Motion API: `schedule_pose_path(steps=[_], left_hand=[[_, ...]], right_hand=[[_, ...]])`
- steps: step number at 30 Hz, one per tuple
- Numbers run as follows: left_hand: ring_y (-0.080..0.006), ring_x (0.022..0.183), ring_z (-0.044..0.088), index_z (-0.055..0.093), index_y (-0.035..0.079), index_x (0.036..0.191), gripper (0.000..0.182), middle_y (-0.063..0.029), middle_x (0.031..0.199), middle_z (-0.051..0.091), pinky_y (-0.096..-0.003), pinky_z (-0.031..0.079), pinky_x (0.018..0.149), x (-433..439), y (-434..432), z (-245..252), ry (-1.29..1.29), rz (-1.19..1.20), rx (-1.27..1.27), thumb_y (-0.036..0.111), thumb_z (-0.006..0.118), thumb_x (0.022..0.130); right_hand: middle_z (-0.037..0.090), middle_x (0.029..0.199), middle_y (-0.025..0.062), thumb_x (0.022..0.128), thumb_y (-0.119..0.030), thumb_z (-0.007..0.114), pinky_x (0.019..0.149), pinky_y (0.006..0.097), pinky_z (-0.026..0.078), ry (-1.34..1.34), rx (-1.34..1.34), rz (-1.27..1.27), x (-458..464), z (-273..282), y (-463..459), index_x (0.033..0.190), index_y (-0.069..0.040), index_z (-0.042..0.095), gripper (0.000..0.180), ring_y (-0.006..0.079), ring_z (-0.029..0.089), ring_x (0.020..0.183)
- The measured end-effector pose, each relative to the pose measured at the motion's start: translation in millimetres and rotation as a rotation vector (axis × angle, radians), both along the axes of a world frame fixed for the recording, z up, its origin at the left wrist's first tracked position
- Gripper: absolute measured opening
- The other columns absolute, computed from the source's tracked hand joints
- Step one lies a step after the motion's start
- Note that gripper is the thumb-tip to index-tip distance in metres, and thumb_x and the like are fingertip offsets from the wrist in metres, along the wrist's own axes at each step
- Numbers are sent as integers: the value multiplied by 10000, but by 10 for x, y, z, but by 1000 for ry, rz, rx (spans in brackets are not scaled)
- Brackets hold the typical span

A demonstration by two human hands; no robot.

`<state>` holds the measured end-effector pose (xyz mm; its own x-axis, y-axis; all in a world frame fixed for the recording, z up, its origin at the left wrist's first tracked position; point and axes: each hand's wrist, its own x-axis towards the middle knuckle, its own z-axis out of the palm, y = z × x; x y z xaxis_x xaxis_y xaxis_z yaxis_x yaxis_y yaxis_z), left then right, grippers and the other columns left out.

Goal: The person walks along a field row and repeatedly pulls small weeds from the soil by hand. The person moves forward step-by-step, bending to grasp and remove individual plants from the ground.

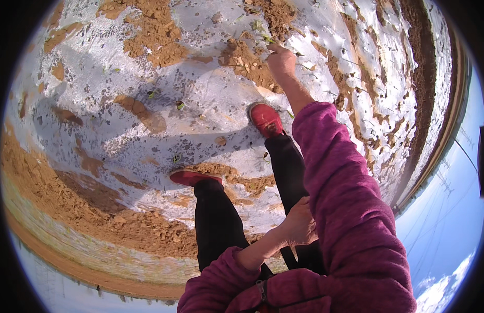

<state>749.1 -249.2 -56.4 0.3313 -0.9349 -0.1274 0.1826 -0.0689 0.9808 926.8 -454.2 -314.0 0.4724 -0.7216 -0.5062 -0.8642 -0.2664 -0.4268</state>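
Observation:
My right hand [282, 62] is stretched out low over the ground, its fingers bent at a small green seedling [268, 39]. Whether the fingertips grip the seedling is hard to see. Around it lies pale plastic mulch film [222, 90] with brown soil [244, 62] heaped on top. My left hand [298, 223] is curled in front of my right thigh, close beside my right sleeve [339, 168]. That sleeve covers part of its fingers, and anything inside them is hidden.
Other seedlings poke through holes in the film, one [180, 105] left of my forward red shoe [266, 119]. My other red shoe [195, 177] stands by a soil patch. Bare soil [120, 219] borders the film. A dark furrow [422, 58] runs along the right.

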Motion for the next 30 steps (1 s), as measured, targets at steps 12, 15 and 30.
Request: schedule_pose_path(steps=[12,15,30], left_hand=[[-258,1130,524,621,104,1099,399,-72,1169,585,-411,342,1007,-4,10,-80,41,74,-70,339,641,778],[-262,1086,541,665,102,971,306,-64,1101,604,-411,349,1009,15,31,-77,28,-48,-56,346,629,790],[-309,1258,480,437,261,1392,515,-109,1400,462,-490,433,941,-218,449,924,-155,-38,615,399,544,907]], right_hand=[[624,976,142,796,-16,531,831,425,495,-165,-12,391,-455,254,468,1062,-133,691,332,360,615,935],[605,949,129,794,-23,547,787,434,503,-58,104,595,-896,621,586,1062,-128,669,313,357,619,906],[635,920,126,831,-89,550,770,440,507,168,101,500,-2472,2928,641,1003,-120,691,224,352,627,868]])
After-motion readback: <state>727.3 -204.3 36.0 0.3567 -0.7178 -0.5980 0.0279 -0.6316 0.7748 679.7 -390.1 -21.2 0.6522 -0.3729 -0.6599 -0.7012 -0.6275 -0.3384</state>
